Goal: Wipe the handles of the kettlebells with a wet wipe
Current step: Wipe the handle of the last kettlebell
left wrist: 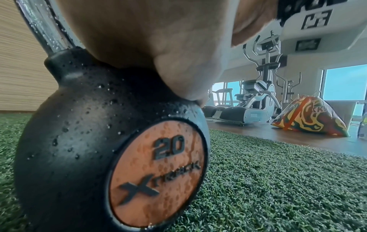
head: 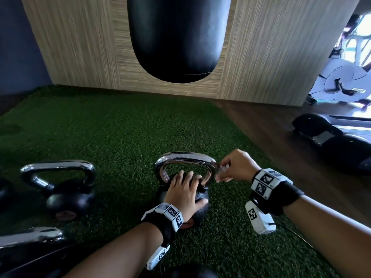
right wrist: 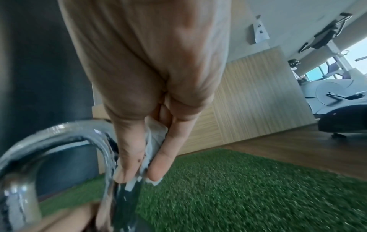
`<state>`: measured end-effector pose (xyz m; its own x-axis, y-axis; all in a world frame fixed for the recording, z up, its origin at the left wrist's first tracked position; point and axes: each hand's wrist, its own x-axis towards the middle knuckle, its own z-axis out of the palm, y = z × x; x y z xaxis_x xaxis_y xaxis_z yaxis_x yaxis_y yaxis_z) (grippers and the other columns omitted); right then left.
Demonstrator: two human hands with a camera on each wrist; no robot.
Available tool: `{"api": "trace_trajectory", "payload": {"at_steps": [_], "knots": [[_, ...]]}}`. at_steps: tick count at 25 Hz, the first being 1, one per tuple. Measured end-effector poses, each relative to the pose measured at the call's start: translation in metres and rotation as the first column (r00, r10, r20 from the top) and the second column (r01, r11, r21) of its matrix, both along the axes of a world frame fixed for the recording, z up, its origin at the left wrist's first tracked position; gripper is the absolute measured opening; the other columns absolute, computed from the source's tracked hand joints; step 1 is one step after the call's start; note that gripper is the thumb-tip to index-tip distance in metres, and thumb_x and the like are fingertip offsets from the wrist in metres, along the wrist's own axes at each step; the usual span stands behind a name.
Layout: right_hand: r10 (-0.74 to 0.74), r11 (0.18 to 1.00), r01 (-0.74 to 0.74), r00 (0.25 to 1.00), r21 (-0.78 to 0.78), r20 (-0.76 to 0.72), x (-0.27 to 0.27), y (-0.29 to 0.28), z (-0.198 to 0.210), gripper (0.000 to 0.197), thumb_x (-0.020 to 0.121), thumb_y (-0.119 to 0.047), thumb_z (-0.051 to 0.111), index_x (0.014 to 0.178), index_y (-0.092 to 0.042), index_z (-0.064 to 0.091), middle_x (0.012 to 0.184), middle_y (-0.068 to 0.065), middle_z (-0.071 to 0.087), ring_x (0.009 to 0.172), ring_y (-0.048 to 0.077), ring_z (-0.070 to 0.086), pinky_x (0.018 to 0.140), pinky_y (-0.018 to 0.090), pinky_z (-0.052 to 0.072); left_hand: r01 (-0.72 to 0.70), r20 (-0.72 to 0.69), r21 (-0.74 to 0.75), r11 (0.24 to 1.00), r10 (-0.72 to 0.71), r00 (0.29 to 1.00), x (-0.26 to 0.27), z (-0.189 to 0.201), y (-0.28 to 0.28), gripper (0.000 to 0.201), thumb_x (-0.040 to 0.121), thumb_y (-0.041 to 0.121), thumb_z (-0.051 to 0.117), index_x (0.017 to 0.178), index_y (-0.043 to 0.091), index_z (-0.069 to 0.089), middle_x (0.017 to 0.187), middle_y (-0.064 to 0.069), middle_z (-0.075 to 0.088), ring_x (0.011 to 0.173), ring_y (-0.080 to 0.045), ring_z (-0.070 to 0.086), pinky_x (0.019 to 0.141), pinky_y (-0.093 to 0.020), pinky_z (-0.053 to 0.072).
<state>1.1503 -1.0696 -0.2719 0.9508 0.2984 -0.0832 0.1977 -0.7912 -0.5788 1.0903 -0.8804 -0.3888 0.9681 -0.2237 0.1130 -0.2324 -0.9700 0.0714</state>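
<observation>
A black 20 kg kettlebell (head: 201, 199) with a chrome handle (head: 186, 158) stands on green turf, wet with droplets. My left hand (head: 187, 187) rests palm-down on the ball, its fingers lying straight under the handle's arch. In the left wrist view the palm (left wrist: 139, 39) presses on the ball (left wrist: 79, 125) beside the handle (left wrist: 45, 31). My right hand (head: 221, 173) pinches a small folded white wet wipe (head: 220, 169) against the handle's right bend. In the right wrist view, thumb and finger (right wrist: 137, 177) hold the wipe (right wrist: 155, 141) on the chrome (right wrist: 105, 149).
A second kettlebell (head: 68, 195) stands to the left, and another chrome handle (head: 30, 235) lies at bottom left. A black punching bag (head: 178, 37) hangs ahead before a wooden wall. Machine bases (head: 331, 137) sit on the wood floor at right, with a colourful bag (left wrist: 309, 119) beyond the turf.
</observation>
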Motion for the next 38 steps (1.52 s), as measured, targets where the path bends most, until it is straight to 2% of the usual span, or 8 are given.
{"api": "trace_trajectory", "payload": {"at_steps": [10,15,19,22,26,28,34,38], "knots": [[-0.088,0.974,0.136,0.963,0.18,-0.254,0.004,0.003,-0.044,0.024,0.06,-0.001,0.093,0.078,-0.001,0.076,0.075,0.011,0.078,0.072,0.023,0.077,0.072,0.039,0.064,0.007,-0.043,-0.018,1.0,-0.008,0.999,0.0,0.004,-0.001,0.085,0.094,0.067,0.042,0.158,0.021,0.01,0.168,-0.006,0.01,0.155,-0.032,0.004,0.126,-0.047,0.006],[-0.094,0.905,0.228,0.93,0.358,-0.355,-0.005,0.001,-0.064,0.02,0.065,-0.001,0.09,0.082,-0.005,0.079,0.08,0.014,0.078,0.075,0.027,0.077,0.082,0.046,0.063,0.124,-0.259,-0.031,0.992,-0.128,0.957,-0.005,0.036,0.018,0.087,0.095,0.053,0.052,0.16,0.019,0.006,0.169,-0.007,0.0,0.156,-0.027,0.001,0.127,-0.042,0.007],[-0.001,0.9,0.211,0.876,0.382,-0.482,-0.017,-0.004,-0.056,0.021,0.073,0.004,0.083,0.093,-0.001,0.078,0.092,0.019,0.077,0.076,0.023,0.074,0.086,0.043,0.062,0.076,-0.206,-0.278,0.958,-0.136,0.969,-0.018,0.075,0.049,0.041,0.093,0.041,0.059,0.133,0.031,0.062,0.138,0.003,0.063,0.122,-0.015,0.06,0.098,-0.025,0.048],[0.178,0.89,0.1,0.822,0.444,-0.541,-0.034,-0.001,-0.032,0.02,0.082,0.008,0.072,0.097,-0.003,0.079,0.098,0.019,0.076,0.081,0.02,0.073,0.079,0.033,0.062,-0.04,-0.214,-0.455,0.89,-0.065,0.975,-0.021,0.1,0.07,0.024,0.092,0.041,0.064,0.111,0.032,0.075,0.107,0.011,0.076,0.094,-0.006,0.069,0.071,-0.008,0.048],[0.239,0.844,-0.033,0.917,0.536,-0.319,-0.051,0.025,0.003,0.035,0.079,0.01,0.074,0.106,-0.012,0.078,0.095,0.009,0.078,0.081,0.016,0.072,0.076,0.028,0.059,-0.264,-0.386,-0.83,0.492,-0.164,0.908,-0.019,0.119,0.073,0.022,0.097,0.032,0.064,0.099,0.016,0.078,0.097,-0.002,0.079,0.09,-0.02,0.074,0.096,-0.046,0.057],[0.211,0.82,-0.066,0.958,0.569,-0.193,-0.056,0.039,0.017,0.034,0.075,0.005,0.081,0.103,-0.013,0.076,0.092,0.008,0.077,0.08,0.014,0.071,0.077,0.032,0.057,-0.308,-0.401,-0.878,0.366,-0.212,0.891,-0.019,0.124,0.071,0.026,0.096,0.033,0.065,0.099,0.011,0.078,0.097,-0.008,0.078,0.087,-0.021,0.073,0.098,-0.052,0.055],[-0.061,0.926,-0.064,0.947,0.372,0.315,-0.064,0.06,0.027,0.04,0.058,-0.039,0.091,0.085,-0.027,0.063,0.078,-0.005,0.066,0.064,0.004,0.054,0.058,0.021,0.042,-0.205,-0.275,-0.951,0.232,-0.329,0.903,-0.022,0.129,0.07,0.03,0.083,0.04,0.076,0.099,0.015,0.081,0.093,-0.01,0.078,0.094,-0.02,0.075,0.076,-0.027,0.063],[-0.032,0.913,-0.084,0.961,0.399,0.276,-0.058,0.053,0.023,0.073,0.045,-0.055,0.087,0.108,-0.04,0.054,0.094,-0.004,0.056,0.079,0.014,0.052,0.066,0.026,0.041,-0.13,-0.237,-0.949,0.287,-0.377,0.895,-0.02,0.133,0.073,0.024,0.089,0.029,0.073,0.107,0.014,0.079,0.103,-0.006,0.078,0.099,-0.021,0.074,0.082,-0.026,0.061]]}}
